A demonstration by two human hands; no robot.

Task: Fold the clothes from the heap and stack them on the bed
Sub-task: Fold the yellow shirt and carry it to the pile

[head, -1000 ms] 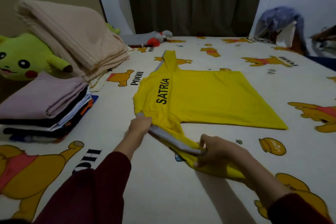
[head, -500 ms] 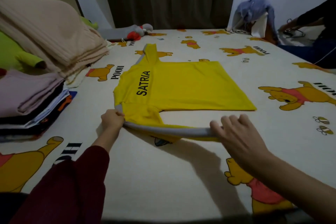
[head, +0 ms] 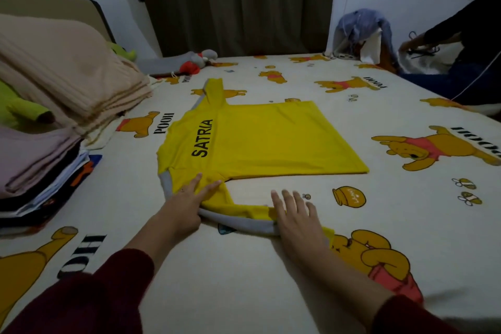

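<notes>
We note our right hand (head: pixel 295 214) and left hand (head: pixel 187 202), fingers straight, pressing the near sleeve of the yellow jersey shirt (head: pixel 260 138) flat on the cartoon-print bed (head: pixel 244 279); folding barely begun, with the folded stack (head: pixel 40 171) waiting far left

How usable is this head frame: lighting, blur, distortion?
Head view: dim, flat room light, colours muted; yellow shirt and its SATRIA lettering sharp; left hand and right hand slightly soft; wide-angle bending toward the bed edges; no glare.
</notes>
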